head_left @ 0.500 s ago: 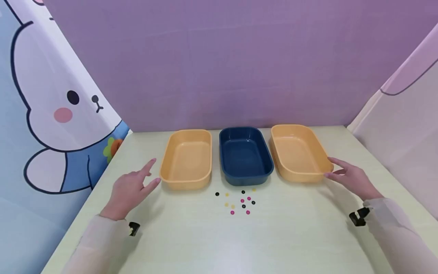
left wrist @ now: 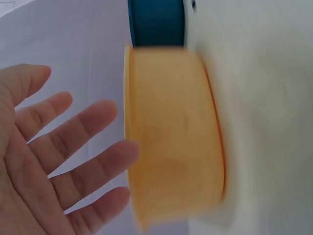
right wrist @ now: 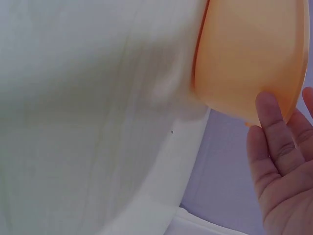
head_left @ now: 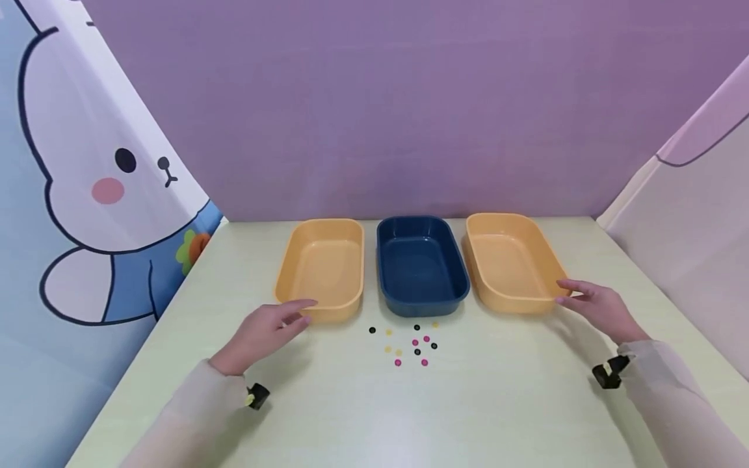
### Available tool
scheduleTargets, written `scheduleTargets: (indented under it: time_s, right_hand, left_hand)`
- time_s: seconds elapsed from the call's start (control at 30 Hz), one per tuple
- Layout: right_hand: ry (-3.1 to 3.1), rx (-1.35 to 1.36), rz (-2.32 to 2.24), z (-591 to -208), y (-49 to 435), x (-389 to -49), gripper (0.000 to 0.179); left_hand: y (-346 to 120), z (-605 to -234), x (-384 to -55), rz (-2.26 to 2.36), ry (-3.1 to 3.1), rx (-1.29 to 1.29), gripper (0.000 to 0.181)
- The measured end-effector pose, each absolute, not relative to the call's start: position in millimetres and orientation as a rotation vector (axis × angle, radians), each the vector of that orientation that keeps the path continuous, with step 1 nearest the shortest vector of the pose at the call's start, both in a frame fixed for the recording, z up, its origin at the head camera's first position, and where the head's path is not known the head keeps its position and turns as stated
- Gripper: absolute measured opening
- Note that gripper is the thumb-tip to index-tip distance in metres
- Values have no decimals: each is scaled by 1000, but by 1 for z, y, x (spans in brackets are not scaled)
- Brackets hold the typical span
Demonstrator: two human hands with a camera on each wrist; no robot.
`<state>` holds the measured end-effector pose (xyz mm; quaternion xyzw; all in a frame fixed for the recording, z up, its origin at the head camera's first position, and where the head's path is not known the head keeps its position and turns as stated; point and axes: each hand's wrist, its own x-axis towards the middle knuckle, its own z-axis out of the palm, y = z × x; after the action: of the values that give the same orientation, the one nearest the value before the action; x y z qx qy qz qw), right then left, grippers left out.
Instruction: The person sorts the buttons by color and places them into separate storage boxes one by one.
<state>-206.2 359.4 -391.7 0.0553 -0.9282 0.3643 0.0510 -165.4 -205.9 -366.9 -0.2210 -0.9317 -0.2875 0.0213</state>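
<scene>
Three shallow trays stand in a row: a left yellow tray (head_left: pixel 326 270), a dark blue tray (head_left: pixel 420 260) and a right yellow tray (head_left: pixel 510 263). My left hand (head_left: pixel 263 335) is at the left tray's near-left corner, thumb and fingers apart; in the left wrist view its fingers (left wrist: pixel 93 169) are spread beside the tray wall (left wrist: pixel 171 132). Whether they touch it I cannot tell. At the right yellow tray's near-right corner, my right hand (head_left: pixel 599 309) touches the tray; the right wrist view shows fairly straight fingers (right wrist: pixel 274 115) against its wall. The thumb is partly out of that view.
Several small black beads (head_left: pixel 417 351), pink beads (head_left: pixel 415 342) and yellow beads (head_left: pixel 389 332) lie scattered in front of the blue tray. A purple cloth (head_left: pixel 374 117) hangs behind the table (head_left: pixel 421 416). A cartoon-printed cloth (head_left: pixel 76 214) hangs at the left.
My left hand has moved right, from beside the left yellow tray to its near corner. My right hand stays at the right tray's corner. The trays and beads show no clear movement.
</scene>
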Motion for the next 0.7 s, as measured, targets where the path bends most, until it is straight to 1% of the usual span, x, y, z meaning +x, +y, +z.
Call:
scheduleTargets:
  time_s: [0.17, 0.23, 0.37, 0.47, 0.7]
  right_hand:
    - [-2819, 144, 1147, -394, 363, -206, 51]
    - [-2818, 142, 1152, -395, 363, -207, 50]
    - [-2810, 147, 1152, -395, 364, -209, 41]
    - [-2805, 148, 1157, -396, 364, -210, 36]
    - [-2788, 199, 1237, -398, 363, -208, 33]
  left_hand:
    - [-179, -372, -168, -1102, -2871, -851, 32]
    - [-168, -374, -169, -1179, -2855, -870, 32]
    - [-149, -380, -173, -1253, -2856, -863, 32]
    - [-135, -386, -178, -1190, -2904, -870, 31]
    - [-114, -398, -185, -1150, -3023, -728, 29]
